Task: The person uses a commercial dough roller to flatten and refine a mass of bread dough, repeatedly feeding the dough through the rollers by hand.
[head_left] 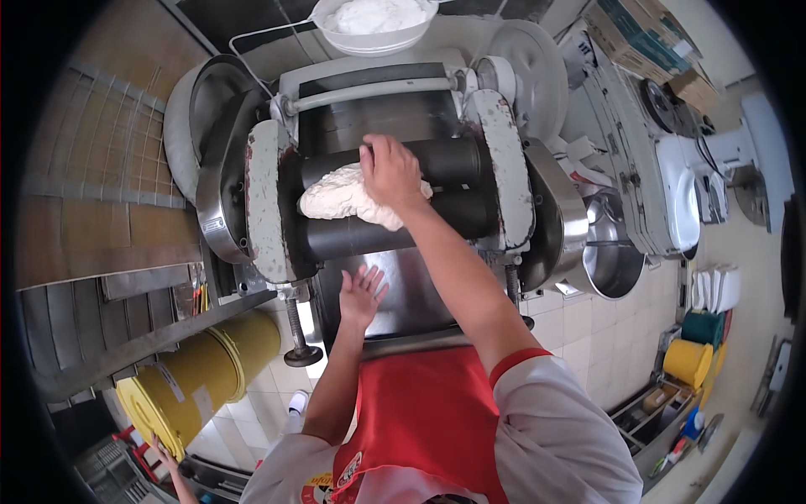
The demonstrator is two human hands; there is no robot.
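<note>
A pale lump of dough lies across the two dark rollers of a dough sheeter. On its right part rests my right hand, pressing down with the fingers curled over the dough's far side. My left hand is held palm up with spread fingers, below the near roller and over the shiny metal tray. It holds nothing. The worn white side frames of the machine stand on either side of the rollers. The underside of the dough is hidden.
A white bowl of flour sits beyond the machine. A screw handle juts out at the near left. Yellow bins stand lower left, close to another person's hand. At right is a steel mixing bowl.
</note>
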